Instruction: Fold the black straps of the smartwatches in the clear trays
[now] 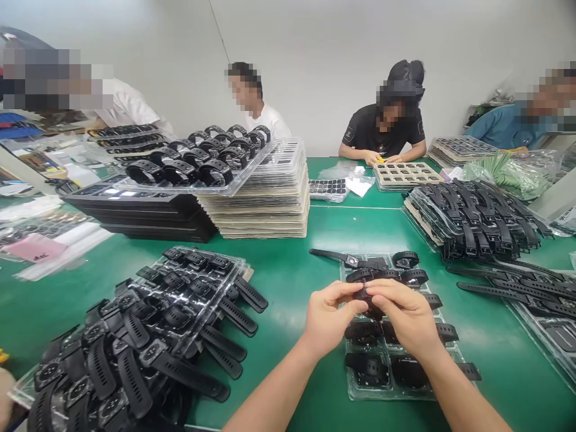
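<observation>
Both my hands meet over a clear plastic tray [355,391] of black smartwatches. My left hand [330,315] pinches one side of a black watch [372,309], and my right hand [407,315] grips its other side. Fingers cover most of that watch, so its strap and case are only partly seen. Around them in the tray lie other watches with looped straps, such as a watch [366,367] at the near left. At the tray's far end, a watch with its strap laid out flat [330,255] sticks out to the left.
Stacked trays of strapped watches [135,354] spread at the near left. Behind them rise black trays [148,210] and a tall pile of pale trays [265,210]. More watches [481,216] are heaped at the right. Several co-workers sit across the green table [288,264].
</observation>
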### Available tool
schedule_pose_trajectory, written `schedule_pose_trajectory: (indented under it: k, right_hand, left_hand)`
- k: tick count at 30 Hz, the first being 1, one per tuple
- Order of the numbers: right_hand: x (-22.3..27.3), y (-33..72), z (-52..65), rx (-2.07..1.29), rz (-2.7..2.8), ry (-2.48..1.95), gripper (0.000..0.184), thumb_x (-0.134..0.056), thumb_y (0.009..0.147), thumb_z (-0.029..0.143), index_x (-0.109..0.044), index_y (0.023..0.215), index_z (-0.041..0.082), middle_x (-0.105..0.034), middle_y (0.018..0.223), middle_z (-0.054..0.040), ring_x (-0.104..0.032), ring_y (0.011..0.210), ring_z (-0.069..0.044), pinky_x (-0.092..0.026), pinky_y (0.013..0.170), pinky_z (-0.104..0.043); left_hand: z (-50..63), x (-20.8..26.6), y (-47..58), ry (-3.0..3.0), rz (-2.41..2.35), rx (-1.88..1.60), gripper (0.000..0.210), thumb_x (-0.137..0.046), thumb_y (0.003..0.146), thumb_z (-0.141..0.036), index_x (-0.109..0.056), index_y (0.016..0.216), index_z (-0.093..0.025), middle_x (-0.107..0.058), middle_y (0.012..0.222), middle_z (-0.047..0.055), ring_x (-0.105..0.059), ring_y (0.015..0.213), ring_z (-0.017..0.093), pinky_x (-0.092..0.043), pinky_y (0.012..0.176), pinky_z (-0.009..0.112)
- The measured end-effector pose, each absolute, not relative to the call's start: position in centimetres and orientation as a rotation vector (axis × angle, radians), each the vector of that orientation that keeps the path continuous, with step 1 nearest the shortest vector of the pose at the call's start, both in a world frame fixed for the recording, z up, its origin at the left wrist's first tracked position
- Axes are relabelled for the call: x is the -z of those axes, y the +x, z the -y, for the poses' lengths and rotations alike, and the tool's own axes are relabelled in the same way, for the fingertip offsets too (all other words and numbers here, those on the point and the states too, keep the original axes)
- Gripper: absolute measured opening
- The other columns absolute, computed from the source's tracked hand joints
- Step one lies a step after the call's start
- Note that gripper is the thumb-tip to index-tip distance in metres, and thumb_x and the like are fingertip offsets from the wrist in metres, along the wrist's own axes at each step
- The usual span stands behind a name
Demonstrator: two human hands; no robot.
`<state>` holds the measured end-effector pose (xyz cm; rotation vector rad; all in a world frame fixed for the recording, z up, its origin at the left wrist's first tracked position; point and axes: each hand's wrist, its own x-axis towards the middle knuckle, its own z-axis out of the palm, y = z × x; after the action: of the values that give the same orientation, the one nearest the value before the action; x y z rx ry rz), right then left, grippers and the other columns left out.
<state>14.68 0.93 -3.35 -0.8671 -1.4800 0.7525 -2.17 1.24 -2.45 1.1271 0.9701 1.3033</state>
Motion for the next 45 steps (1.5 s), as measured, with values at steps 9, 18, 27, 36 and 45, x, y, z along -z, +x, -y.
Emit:
schedule_pose_trajectory:
  k: [9,18,27,36,45]
  right_hand:
    - [2.7,14.8,-0.8,-1.013,1.328,-1.025,0.011,-0.08,0.084,0.039,-0.086,0.086,0.031,-0.08,0.091,-0.004,-0.072,0.08,-0.019,-0.059,0.072,-0.028]
    - [1.9,12.8,-0.5,-1.244,1.141,-1.044,0.03,-0.086,0.072,0.043,-0.081,0.093,0.023,-0.063,0.067,0.0011,-0.048,0.054,-0.012,-0.04,0.05,-0.025]
    - [1.0,11.5,-0.9,-1.304,0.898,-0.985,0.03,-0.092,0.058,0.041,-0.073,0.072,0.023,-0.065,0.066,0.0026,-0.055,0.062,-0.016,-0.046,0.058,-0.028]
    - [1.7,12.5,-0.7,-1.25,0.957,-1.085,0.033,-0.082,0.072,0.05,-0.073,0.081,0.02,-0.073,0.074,-0.0022,-0.062,0.064,-0.017,-0.051,0.062,-0.031]
    - [0.7,20.0,-7.9,-0.774,1.427,-1.421,0.021,-0.079,0.081,0.038,-0.074,0.092,0.021,-0.076,0.1,-0.0052,-0.068,0.092,-0.023,-0.052,0.087,-0.038]
  left_hand:
    - [-1.4,3.5,-2.0,1.177,-0.899,-1.315,0.023,-0.082,0.069,-0.013,-0.077,0.091,-0.02,-0.076,0.076,0.001,-0.069,0.068,0.015,-0.057,0.065,0.025]
    - [-2.0,3.3,-3.8,2.472,-0.805,-1.811,0.023,-0.061,0.092,-0.003,-0.073,0.105,-0.018,-0.077,0.085,0.006,-0.066,0.079,0.017,-0.056,0.069,0.028]
    - [-3.4,4.2,-3.8,3.042,-0.844,-1.976,0.023,-0.065,0.082,0.003,-0.071,0.092,-0.017,-0.074,0.076,0.007,-0.064,0.074,0.022,-0.054,0.069,0.035]
    - [-2.5,4.5,-3.2,2.981,-0.844,-1.9,0.023,-0.063,0.085,0.003,-0.07,0.098,-0.014,-0.073,0.08,0.007,-0.066,0.082,0.02,-0.056,0.075,0.031]
    - [-3.2,4.1,-3.2,2.663,-1.081,-1.817,0.016,-0.058,0.094,-0.006,-0.063,0.105,-0.016,-0.072,0.088,0.008,-0.065,0.082,0.02,-0.055,0.076,0.033]
